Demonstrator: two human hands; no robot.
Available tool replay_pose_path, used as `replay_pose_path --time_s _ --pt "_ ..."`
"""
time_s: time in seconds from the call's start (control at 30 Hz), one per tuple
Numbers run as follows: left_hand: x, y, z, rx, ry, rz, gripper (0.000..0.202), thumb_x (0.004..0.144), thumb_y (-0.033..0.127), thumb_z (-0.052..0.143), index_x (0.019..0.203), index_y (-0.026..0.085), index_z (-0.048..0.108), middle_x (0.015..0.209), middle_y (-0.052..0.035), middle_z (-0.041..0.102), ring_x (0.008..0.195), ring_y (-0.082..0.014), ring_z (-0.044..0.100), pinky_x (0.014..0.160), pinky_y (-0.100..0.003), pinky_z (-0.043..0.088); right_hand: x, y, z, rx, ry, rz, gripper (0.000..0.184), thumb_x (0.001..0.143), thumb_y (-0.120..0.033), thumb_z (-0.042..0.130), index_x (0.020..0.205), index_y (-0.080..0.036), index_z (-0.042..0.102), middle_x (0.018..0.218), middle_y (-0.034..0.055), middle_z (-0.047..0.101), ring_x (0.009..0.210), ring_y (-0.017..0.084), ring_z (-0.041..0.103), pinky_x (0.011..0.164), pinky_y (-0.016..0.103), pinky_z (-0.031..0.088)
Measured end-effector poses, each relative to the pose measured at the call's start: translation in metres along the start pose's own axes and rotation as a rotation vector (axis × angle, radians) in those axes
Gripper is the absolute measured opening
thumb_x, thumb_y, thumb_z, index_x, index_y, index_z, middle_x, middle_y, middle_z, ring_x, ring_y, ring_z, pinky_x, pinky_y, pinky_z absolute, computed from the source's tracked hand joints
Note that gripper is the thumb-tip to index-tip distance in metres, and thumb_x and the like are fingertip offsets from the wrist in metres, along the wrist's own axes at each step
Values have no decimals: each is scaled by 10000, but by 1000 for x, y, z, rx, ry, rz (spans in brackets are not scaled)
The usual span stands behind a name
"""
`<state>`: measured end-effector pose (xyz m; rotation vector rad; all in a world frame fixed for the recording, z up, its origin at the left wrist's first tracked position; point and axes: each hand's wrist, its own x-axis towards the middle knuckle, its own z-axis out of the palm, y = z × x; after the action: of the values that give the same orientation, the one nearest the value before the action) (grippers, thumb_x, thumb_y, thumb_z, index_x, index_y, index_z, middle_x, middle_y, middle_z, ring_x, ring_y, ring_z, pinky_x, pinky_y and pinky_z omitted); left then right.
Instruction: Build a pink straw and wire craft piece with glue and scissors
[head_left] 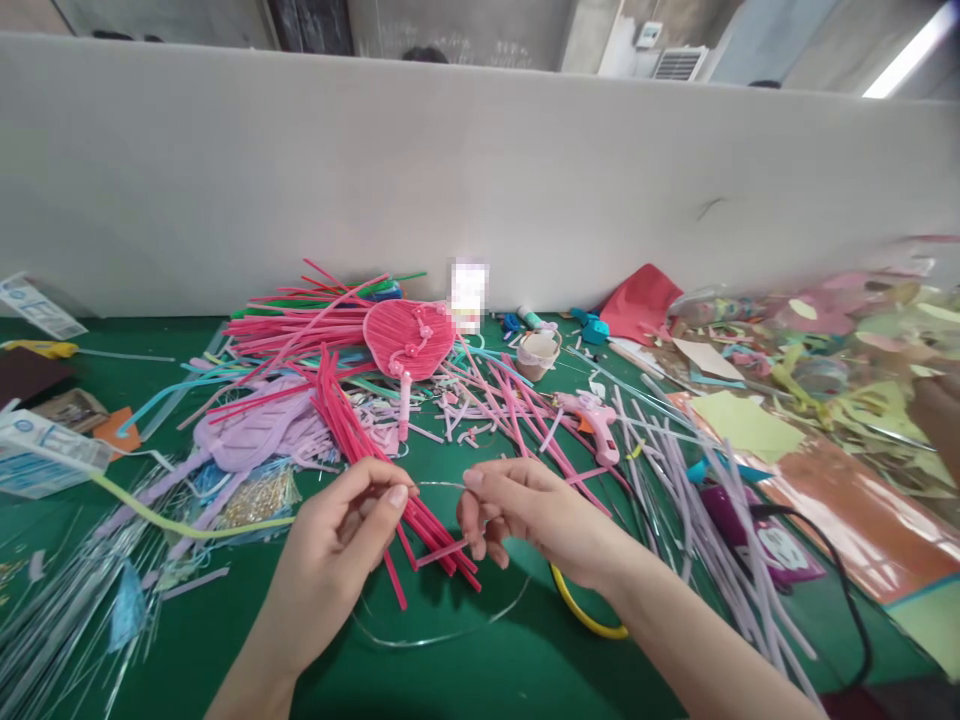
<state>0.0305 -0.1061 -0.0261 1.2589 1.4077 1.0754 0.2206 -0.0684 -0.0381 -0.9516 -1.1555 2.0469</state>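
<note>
A thin silvery wire (441, 485) is stretched between my two hands, and a long curve of it hangs in a loop below. My left hand (341, 545) pinches one end of the short span between thumb and forefinger. Across from it, my right hand (525, 510) pinches the wire too, its other fingers curled. Beneath and between the hands lies a bundle of deep pink pipe cleaners (431, 525), partly covered by my left fingers. A pink fan-shaped piece (390, 335) with small flowers and a handle rests just beyond.
A lilac fan-shaped piece (255, 425) and silvery stems (60, 620) lie left. Right are a pink glue gun (596, 425), lilac pipe cleaners (679, 480), a purple pouch-like item (787, 550) with a black cord, and a yellow ring-shaped handle (581, 612). A white partition (480, 170) stands behind.
</note>
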Motion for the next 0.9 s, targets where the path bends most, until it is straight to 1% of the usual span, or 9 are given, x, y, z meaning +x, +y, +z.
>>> replay_pose_path --time_s 0.13,0.23,0.33,0.43,0.5,0.6,0.73,0.8,0.9 --pt "3 -4 -5 48 -58 6 234 881 428 565 818 208 614 514 72 370 460 -84 323 431 -201 269 -2 -3 3 -85 40 -47 421 816 -521 672 634 -143 623 592 -5 587 519 73 533 466 174 408" --pt "7 -7 -9 161 -169 80 214 910 405 543 883 211 628 625 27 536 549 -114 498 493 -204 395 -4 -4 4 -99 53 -60 422 820 -512 668 620 -143 628 573 -9 579 503 69 514 456 170 406" --pt "11 -10 -9 353 -194 317 153 907 335 585 1010 238 644 828 -18 656 710 -153 622 618 -228 487 -3 -4 4 -80 35 -27 429 824 -514 658 611 -142 634 565 -2 584 481 73 521 417 170 393" --pt "14 -13 -3 529 -76 639 110 906 225 600 998 250 656 901 -17 669 761 -139 648 698 -223 491 -1 -1 5 -60 4 -6 444 831 -524 648 611 -138 633 559 0 584 456 68 516 395 164 385" --pt "15 -13 1 617 -13 795 118 906 157 586 962 230 659 888 -17 666 767 -127 651 719 -211 480 0 0 5 -48 -5 -4 454 830 -537 646 619 -135 632 557 0 582 452 67 517 390 162 385" --pt "17 -14 3 730 30 936 146 889 97 576 957 194 661 863 -38 673 756 -139 649 720 -227 478 -1 1 5 -32 -13 1 458 827 -543 651 624 -133 630 561 0 578 455 69 518 381 160 387" --pt "18 -17 1 849 25 1097 209 835 26 565 967 157 660 889 -87 697 832 -209 651 775 -307 491 -1 1 6 -24 -25 2 447 832 -530 650 628 -133 631 558 -6 566 454 67 509 365 151 387" --pt "18 -17 1 834 5 1124 218 822 10 561 961 153 650 891 -91 698 874 -225 640 823 -335 490 -1 0 6 -25 -30 -1 446 836 -530 645 632 -134 631 562 -7 561 464 69 514 364 150 389" --pt "18 -15 2 724 -62 971 165 856 39 551 917 169 632 880 -72 682 878 -201 625 836 -318 488 -1 -1 5 -60 -32 1 451 846 -535 630 639 -134 632 575 1 572 477 76 526 374 155 400"
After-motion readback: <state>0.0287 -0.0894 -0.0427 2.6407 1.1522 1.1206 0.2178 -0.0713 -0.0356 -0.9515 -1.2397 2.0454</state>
